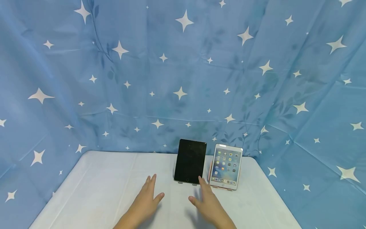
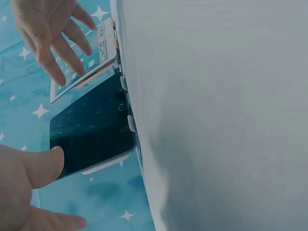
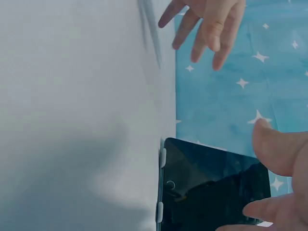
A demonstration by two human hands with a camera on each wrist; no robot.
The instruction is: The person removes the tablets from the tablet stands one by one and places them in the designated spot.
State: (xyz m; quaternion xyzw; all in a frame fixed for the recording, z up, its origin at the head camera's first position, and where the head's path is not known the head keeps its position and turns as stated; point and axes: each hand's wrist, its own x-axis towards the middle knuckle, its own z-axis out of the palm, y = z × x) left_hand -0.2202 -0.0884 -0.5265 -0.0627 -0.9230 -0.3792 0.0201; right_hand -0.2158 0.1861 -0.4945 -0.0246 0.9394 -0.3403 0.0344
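Two tablets lean back on stands at the far right part of the table. The black tablet (image 1: 190, 161) has a dark screen; light clips of its stand show along its lower edge in both wrist views. Beside it on the right, the white tablet (image 1: 227, 166) shows a lit home screen with rows of icons. My left hand (image 1: 146, 201) hovers over the table with fingers extended and thumb apart, holding nothing. In front of the black tablet is my right hand (image 1: 208, 203), also with spread fingers and nothing in its grasp. Its index fingertip overlaps the black tablet's lower corner in the head view; contact cannot be told.
A white cloth covers the table (image 1: 94, 184). Behind it and on both sides hangs a blue curtain (image 1: 160, 73) with white stars and leaf patterns. The tablets stand close to the table's back edge, with a narrow gap between them.
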